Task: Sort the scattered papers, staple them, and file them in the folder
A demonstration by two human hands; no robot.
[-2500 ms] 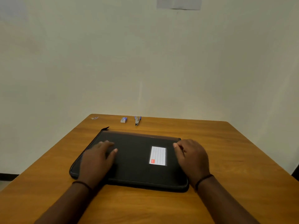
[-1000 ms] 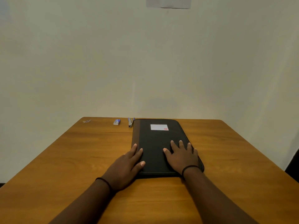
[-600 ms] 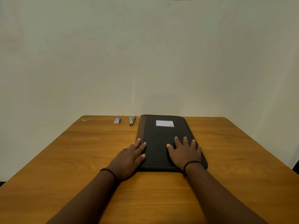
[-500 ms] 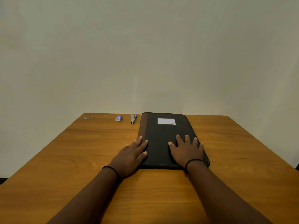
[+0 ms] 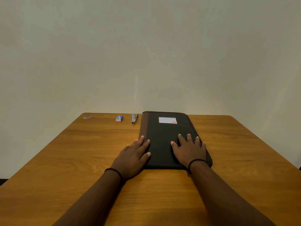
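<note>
A black rectangular folder (image 5: 164, 141) with rounded corners, a matte fabric-like cover and a brown strip down its left edge is lying closed and lengthwise on the smooth wood-grain table (image 5: 244, 160), its far end reaching the wall. A white label (image 5: 167, 120) with a red patch is sitting near that far end. The left hand (image 5: 133, 156) is resting flat with straight fingers across the folder's near left edge, gripping nothing. The right hand (image 5: 189, 150) is lying spread and flat on the cover. A metal stapler (image 5: 134, 118) and a small blue box (image 5: 119, 118) are sitting just left of the folder.
</note>
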